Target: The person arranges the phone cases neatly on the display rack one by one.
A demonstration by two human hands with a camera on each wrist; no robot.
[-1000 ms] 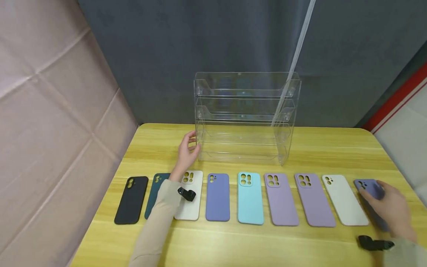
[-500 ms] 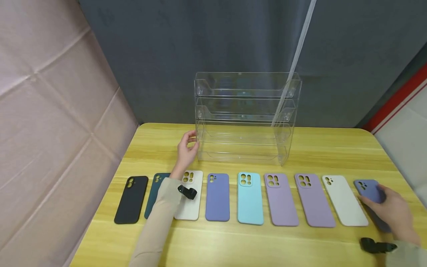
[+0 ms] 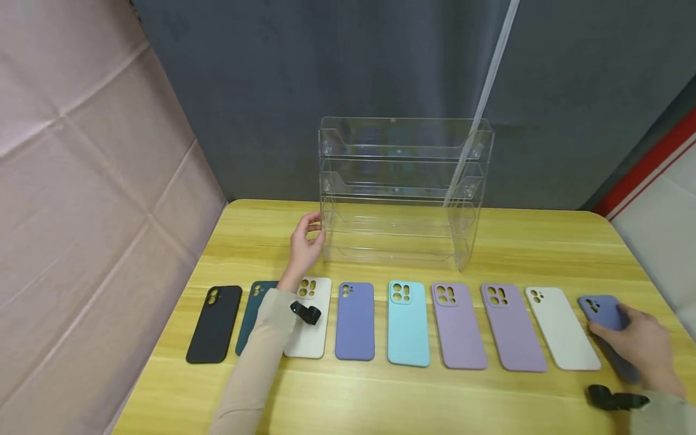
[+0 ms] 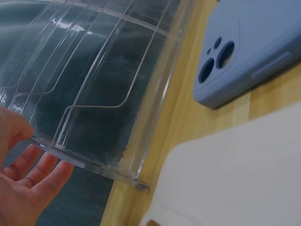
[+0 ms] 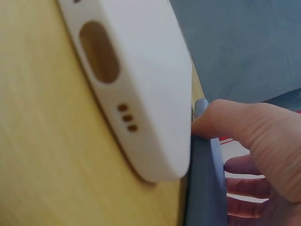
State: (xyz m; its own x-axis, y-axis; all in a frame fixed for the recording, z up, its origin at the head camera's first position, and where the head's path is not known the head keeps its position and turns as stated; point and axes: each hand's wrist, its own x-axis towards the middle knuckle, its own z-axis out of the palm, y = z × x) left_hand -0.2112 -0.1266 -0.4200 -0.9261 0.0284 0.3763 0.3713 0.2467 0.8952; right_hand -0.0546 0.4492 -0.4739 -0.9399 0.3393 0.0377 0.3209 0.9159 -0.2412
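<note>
On the yellow wooden table stands a clear plastic tiered rack (image 3: 394, 238). My left hand (image 3: 306, 246) holds the rack's left side edge; in the left wrist view the thumb is at its front and the fingers lie against its outer side. At the far right, my right hand (image 3: 644, 347) grips a grey-blue phone case (image 3: 602, 310) by its long edges, thumb on the left and fingers on the right. The hand hides part of that case. Beside it lies a white phone case (image 3: 562, 329), large in the right wrist view.
A row of phone cases spans the table: black (image 3: 214, 326), dark green (image 3: 255, 314), another white (image 3: 307, 338) partly under the left sleeve, blue-violet (image 3: 355, 323), turquoise (image 3: 409, 329) and two lilac ones (image 3: 459, 329). A grey curtain (image 3: 272, 109) hangs behind the rack.
The right hand has settled with its fingers round the case's right edge and has shifted slightly right and down. The left hand stays at the rack; the rack has not visibly moved.
</note>
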